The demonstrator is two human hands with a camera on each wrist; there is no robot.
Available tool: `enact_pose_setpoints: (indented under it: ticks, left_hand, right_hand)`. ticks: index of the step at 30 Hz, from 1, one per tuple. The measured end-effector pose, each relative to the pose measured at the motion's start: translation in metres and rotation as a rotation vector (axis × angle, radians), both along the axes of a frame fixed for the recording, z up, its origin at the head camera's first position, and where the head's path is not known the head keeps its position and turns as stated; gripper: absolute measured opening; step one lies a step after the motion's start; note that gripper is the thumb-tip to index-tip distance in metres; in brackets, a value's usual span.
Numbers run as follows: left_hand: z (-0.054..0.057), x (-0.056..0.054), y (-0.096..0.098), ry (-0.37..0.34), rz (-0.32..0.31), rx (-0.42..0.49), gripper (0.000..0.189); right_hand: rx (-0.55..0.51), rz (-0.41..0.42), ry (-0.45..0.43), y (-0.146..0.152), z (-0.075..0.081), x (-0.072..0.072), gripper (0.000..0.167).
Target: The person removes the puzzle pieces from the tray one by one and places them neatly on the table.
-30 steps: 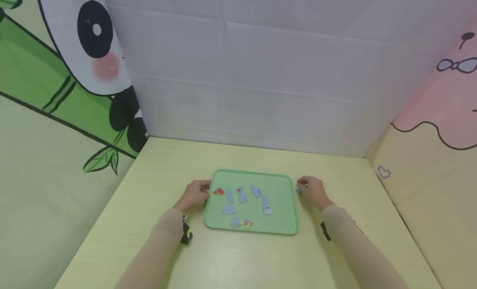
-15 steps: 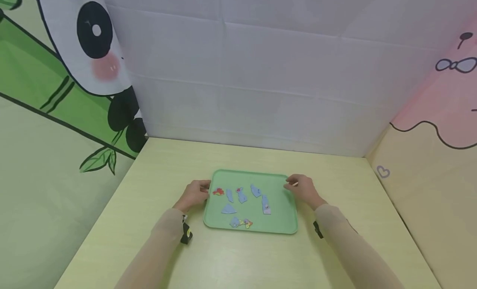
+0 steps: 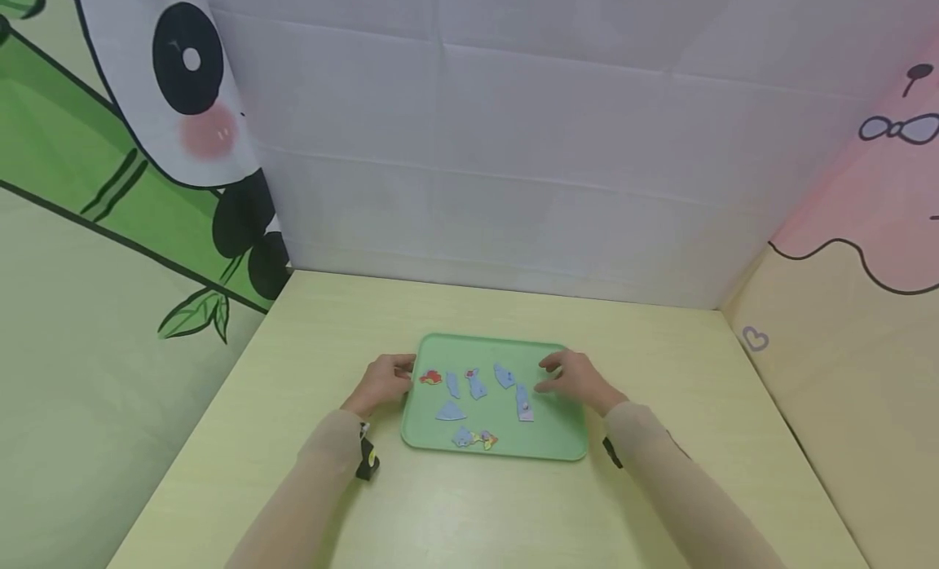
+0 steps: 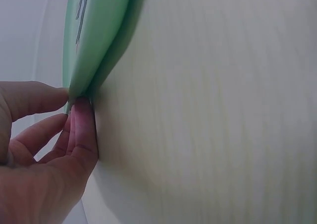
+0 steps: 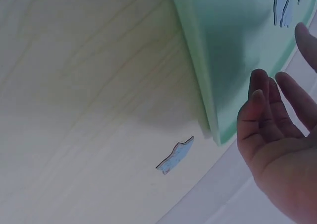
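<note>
My left hand [image 3: 383, 384] pinches the left rim of the green tray [image 3: 553, 434], thumb above and fingers beneath in the left wrist view. My right hand [image 3: 582, 381] hovers over the tray's right side, fingers loosely bent and apart, holding nothing. Closest to its fingertips is a long blue puzzle piece [image 3: 524, 406]. Several more flat pieces lie on the tray, among them a red one [image 3: 431, 377], a blue triangular one [image 3: 451, 412] and a colourful one [image 3: 485, 440] near the front rim. Outside the tray, a blue puzzle piece [image 5: 176, 155] lies on the table, hidden in the head view.
A pale wooden table [image 3: 455, 512] carries the tray. Behind it hangs a white creased cloth [image 3: 513, 186]. Printed panels stand on both sides, with a panda and bamboo on the left and pink shapes on the right.
My right hand has moved left from the table piece beside the tray, across the rim and over the tray. My left hand stays at the left rim. The pieces on the tray have not moved.
</note>
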State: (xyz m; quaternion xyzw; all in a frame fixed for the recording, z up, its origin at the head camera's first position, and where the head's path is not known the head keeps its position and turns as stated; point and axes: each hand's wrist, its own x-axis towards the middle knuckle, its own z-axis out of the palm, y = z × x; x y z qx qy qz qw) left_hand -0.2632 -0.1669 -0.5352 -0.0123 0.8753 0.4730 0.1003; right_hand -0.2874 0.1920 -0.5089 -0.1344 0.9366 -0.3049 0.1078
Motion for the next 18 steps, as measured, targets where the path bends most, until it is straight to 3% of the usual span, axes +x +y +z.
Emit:
enact_pose_setpoints:
  ticks: [9, 18]
  left_hand:
    - [0.003, 0.002, 0.000, -0.001, 0.001, 0.004, 0.060]
    - [0.007, 0.005, 0.001, 0.000, 0.009, -0.024, 0.059]
  right_hand:
    - [0.118, 0.139, -0.052, -0.018, 0.004, 0.012, 0.076]
    - [0.173, 0.201, -0.007, -0.024, 0.002, 0.018, 0.074]
